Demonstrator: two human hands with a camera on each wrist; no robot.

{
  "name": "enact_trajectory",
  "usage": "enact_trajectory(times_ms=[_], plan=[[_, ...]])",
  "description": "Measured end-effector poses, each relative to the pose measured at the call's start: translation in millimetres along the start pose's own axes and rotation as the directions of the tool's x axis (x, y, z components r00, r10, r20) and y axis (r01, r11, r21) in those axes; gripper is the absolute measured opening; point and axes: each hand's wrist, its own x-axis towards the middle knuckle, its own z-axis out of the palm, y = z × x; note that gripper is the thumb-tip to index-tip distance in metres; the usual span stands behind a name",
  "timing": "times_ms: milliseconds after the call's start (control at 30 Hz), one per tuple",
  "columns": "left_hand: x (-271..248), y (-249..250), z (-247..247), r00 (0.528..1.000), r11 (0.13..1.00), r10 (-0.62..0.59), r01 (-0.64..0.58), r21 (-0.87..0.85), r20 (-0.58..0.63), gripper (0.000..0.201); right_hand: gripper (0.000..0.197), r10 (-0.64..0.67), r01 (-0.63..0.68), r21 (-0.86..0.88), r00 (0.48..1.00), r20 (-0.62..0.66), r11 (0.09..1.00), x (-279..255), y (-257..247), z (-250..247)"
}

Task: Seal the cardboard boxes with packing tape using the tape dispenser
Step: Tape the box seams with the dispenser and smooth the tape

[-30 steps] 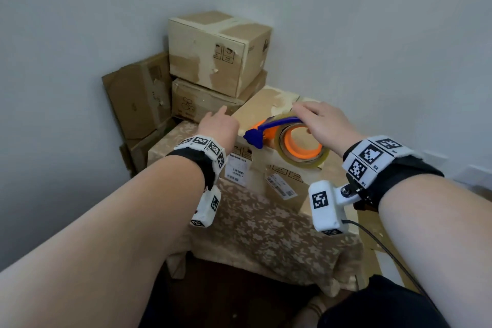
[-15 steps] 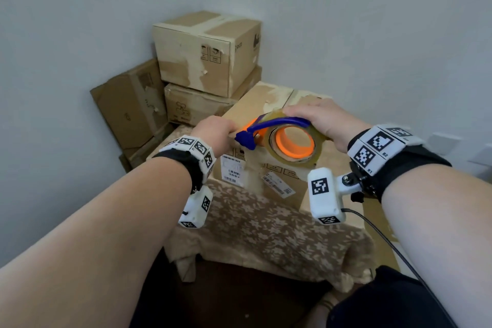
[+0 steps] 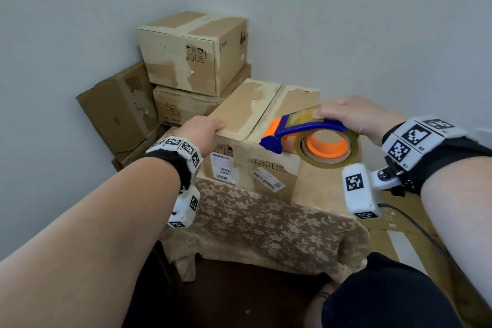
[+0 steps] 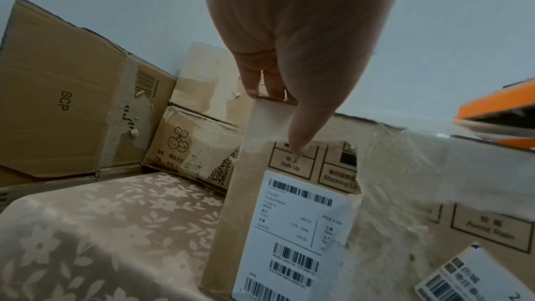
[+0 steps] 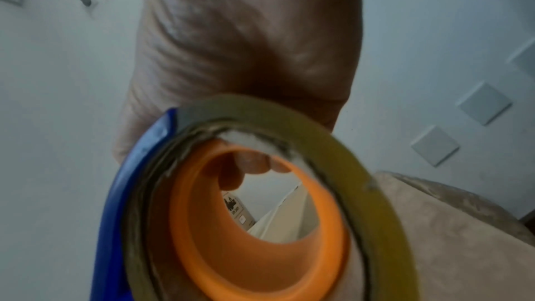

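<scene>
A cardboard box (image 3: 250, 114) with closed top flaps and shipping labels stands on a table under a flowered cloth (image 3: 266, 221). My left hand (image 3: 202, 132) grips the box's near left top corner, fingers over the top and thumb (image 4: 304, 127) down the front face (image 4: 304, 214). My right hand (image 3: 348, 114) holds a blue and orange tape dispenser (image 3: 300, 133) with a roll of clear tape (image 5: 333, 168), above the box's near right top edge. In the right wrist view my fingertips (image 5: 252, 164) show through the orange core (image 5: 260, 248).
Taped cardboard boxes are stacked in the corner behind: one on top (image 3: 194, 50), a cherry-printed one (image 3: 183, 109) beneath, and an SCP box (image 3: 119, 109) leaning at the left. Grey walls close in behind and right. Flattened cardboard (image 3: 404, 242) lies on the floor at right.
The dispenser has come nearer and to the right along the box top, toward its near edge. The left hand slid to the near left corner of the box.
</scene>
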Motion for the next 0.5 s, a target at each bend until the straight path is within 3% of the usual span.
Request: enact_trajectory(times_ms=[100,367,433,500], plan=[[-1.0,1.5,-0.1,1.0,1.0,0.006,-0.005,0.029,-0.004,0.048,0.038,0.02,-0.02,-0.058,1.0,-0.009,0.998,0.9,7.1,3.9],[-6.3,10.2,0.2,0.999,0.993,0.023,-0.026,0.116,0.024,0.041,0.046,0.041,-0.044,-0.03,0.997,-0.066,0.999,0.4,19.1,9.3],[-9.0,17.0,0.5,0.999,0.992,0.026,-0.031,0.123,0.04,0.045,0.05,0.045,-0.046,-0.009,0.996,-0.077,0.999,0.1,23.0,10.4],[-10.3,22.8,2.7,0.998,0.993,0.023,-0.029,0.111,0.055,0.062,0.042,0.054,-0.052,0.032,0.996,-0.075,0.998,-1.0,25.6,11.7]])
